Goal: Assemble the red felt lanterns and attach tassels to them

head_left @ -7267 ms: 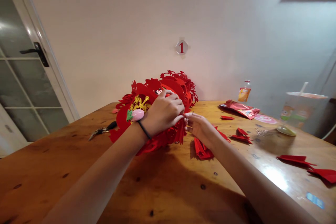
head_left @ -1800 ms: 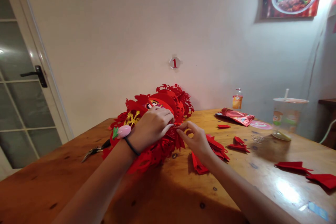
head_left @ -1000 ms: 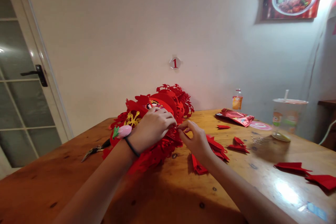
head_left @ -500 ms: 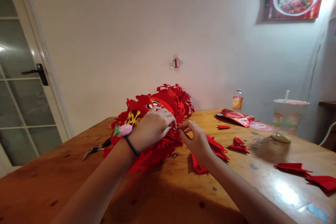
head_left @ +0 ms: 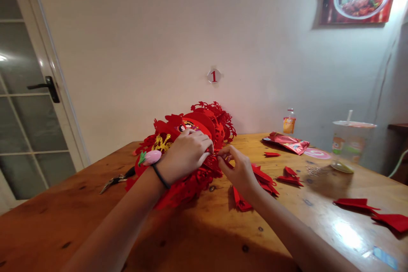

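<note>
A large red felt lantern (head_left: 204, 121) with cut-out edges, gold trim and printed figures lies on the wooden table against the wall. My left hand (head_left: 191, 148) rests over its front, fingers curled and pinching the lantern's edge. Close beside it, my right hand (head_left: 236, 165) has thumb and forefinger pinched at a small metal ring (head_left: 214, 155) on that edge. The ring is tiny and partly covered by fingertips. A black hair tie with a pink strawberry-like ornament (head_left: 151, 158) circles my left wrist.
Pliers (head_left: 114, 180) lie left of the lantern. Folded red felt pieces (head_left: 263, 178) are scattered to the right, near a pile of small metal rings (head_left: 314, 170). Farther off are a red foil packet (head_left: 287, 141), an orange-labelled bottle (head_left: 289, 122) and a plastic cup with a straw (head_left: 349, 144).
Both hands stay almost in place at the lantern's edge. The ring, plainly visible between the fingertips before, now shows less clearly. The view has shifted very slightly.
</note>
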The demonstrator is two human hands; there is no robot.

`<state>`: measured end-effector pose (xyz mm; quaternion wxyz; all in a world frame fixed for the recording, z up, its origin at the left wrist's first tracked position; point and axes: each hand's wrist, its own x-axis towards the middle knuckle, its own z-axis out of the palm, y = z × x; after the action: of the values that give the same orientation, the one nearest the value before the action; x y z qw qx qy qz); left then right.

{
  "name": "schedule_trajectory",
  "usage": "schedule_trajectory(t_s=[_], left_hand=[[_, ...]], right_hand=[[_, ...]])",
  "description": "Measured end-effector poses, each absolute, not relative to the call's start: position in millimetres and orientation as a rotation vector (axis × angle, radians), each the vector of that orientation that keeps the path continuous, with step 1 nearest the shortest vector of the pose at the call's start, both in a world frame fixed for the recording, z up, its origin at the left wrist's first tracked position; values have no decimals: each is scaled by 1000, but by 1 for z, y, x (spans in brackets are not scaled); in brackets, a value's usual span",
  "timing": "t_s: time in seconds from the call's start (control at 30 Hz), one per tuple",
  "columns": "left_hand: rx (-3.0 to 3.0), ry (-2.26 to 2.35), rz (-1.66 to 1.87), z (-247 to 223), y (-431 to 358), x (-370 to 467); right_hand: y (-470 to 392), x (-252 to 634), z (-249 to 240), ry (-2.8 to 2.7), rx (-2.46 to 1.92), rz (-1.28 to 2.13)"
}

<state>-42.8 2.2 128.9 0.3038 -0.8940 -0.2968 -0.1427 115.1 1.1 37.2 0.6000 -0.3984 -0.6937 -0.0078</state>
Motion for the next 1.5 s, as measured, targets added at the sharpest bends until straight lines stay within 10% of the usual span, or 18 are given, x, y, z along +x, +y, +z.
schedule_trajectory(t_s=[1.5], left_hand=[[-2427, -731, -430, 129, -3, -37]], right_hand=[[-3, 116, 44, -1555, -869, 70]])
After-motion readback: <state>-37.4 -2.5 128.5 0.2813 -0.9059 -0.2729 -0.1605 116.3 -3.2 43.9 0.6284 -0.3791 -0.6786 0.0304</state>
